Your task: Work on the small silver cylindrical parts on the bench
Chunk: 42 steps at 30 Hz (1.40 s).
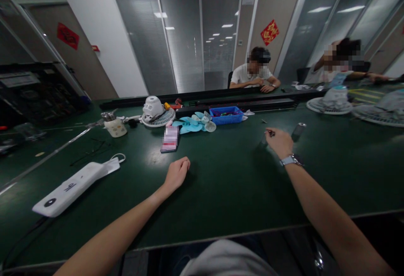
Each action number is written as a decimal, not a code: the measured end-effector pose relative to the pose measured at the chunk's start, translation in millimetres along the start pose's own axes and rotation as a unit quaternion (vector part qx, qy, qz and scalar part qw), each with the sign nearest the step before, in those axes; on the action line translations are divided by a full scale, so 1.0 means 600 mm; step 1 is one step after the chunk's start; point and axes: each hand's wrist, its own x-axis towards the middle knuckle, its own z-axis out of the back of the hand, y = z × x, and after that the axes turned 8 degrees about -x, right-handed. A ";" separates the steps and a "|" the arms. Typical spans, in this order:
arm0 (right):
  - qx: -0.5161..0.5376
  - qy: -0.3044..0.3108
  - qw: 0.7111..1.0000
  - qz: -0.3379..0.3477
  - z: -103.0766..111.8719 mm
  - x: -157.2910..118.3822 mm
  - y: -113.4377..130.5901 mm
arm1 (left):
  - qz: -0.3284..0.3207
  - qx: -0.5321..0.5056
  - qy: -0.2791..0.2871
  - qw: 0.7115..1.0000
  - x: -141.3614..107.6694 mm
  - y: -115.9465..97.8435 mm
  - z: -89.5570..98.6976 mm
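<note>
My left hand [177, 172] rests on the green table [227, 183], its fingers curled in, nearest to a phone [170, 139] with a lit screen. Whether it holds anything does not show. My right hand [279, 142], with a watch on the wrist, is closed in a pinch farther to the right. A small dark thing shows at its fingertips, too small to name. Just right of that hand a grey cylinder [299, 131] stands on the table. A small thin piece [264, 121] lies beyond my right hand.
Light-blue fan blades [191, 123], a blue bin [227, 115] of small parts and a white fan [153, 110] stand farther back. At left are a jar [116, 127] and a long white device [72, 188]. Two people sit across the table.
</note>
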 end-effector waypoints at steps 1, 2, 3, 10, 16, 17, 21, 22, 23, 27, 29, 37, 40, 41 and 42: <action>0.005 0.009 1.000 -0.005 -0.006 0.001 -0.002 | 0.000 0.000 0.000 1.000 0.000 0.001 0.000; 0.011 0.021 1.000 -0.009 -0.012 0.001 -0.006 | 0.001 -0.001 0.000 1.000 0.000 0.001 0.001; 0.015 0.037 0.999 -0.014 -0.020 0.002 -0.010 | 0.000 -0.003 0.000 1.000 0.001 0.002 0.001; 0.072 0.091 0.992 -0.054 -0.059 0.014 -0.034 | -0.007 -0.010 0.008 1.000 0.001 0.002 0.001; 0.174 0.081 0.981 0.003 -0.022 -0.041 0.065 | -0.012 -0.029 0.028 0.999 -0.005 -0.009 0.001; 0.227 0.094 0.968 0.045 -0.013 -0.063 0.094 | -0.022 -0.037 0.038 0.998 -0.007 -0.012 0.000; 0.363 0.195 0.879 0.238 0.020 -0.166 0.199 | -0.080 -0.065 0.061 0.993 -0.014 -0.027 -0.007; 0.372 0.217 0.859 0.277 0.027 -0.187 0.217 | -0.093 -0.069 0.062 0.991 -0.016 -0.030 -0.009; 0.375 0.235 0.843 0.307 0.034 -0.205 0.229 | -0.105 -0.073 0.063 0.990 -0.018 -0.031 -0.011; 0.365 0.269 0.822 0.344 0.051 -0.239 0.244 | -0.149 -0.070 0.082 0.983 -0.023 -0.030 -0.015; 0.365 0.275 0.824 0.335 0.051 -0.244 0.242 | -0.159 -0.068 0.090 0.981 -0.023 -0.029 -0.015; 0.356 0.269 0.825 0.346 0.050 -0.245 0.242 | -0.137 -0.101 0.028 0.985 -0.012 -0.034 -0.031; 0.349 0.277 0.828 0.342 0.052 -0.244 0.241 | -0.138 -0.106 0.002 0.985 -0.010 -0.037 -0.028; 0.350 0.278 0.827 0.341 0.052 -0.245 0.241 | -0.139 -0.104 -0.010 0.985 -0.009 -0.036 -0.025; 0.353 0.279 0.826 0.339 0.052 -0.247 0.241 | -0.137 -0.100 -0.020 0.985 -0.007 -0.033 -0.021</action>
